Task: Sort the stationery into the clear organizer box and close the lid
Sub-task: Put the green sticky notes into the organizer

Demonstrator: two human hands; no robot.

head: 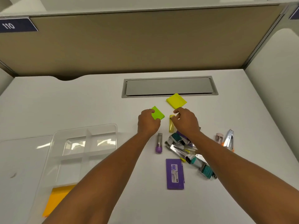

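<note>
My left hand (pixel 148 122) grips the near edge of a green sticky-note pad (pixel 158 113) lying on the desk. My right hand (pixel 186 121) hovers just right of it, fingers curled apart over the top of a yellow highlighter (pixel 171 126), holding nothing that I can see. A yellow sticky-note pad (pixel 176 101) lies farther back. The clear organizer box (pixel 84 152) sits open at the left, its lid (pixel 21 159) flat beside it, and an orange pad (pixel 56 198) lies in its near compartment.
A purple-capped marker (pixel 159 143), a purple box (pixel 175 174), a heap of binder clips and staple boxes (pixel 189 152), a pink item (pixel 219 138) and a metal stapler (pixel 229 139) lie on the white desk. A grey cable hatch (pixel 169 86) is at the back.
</note>
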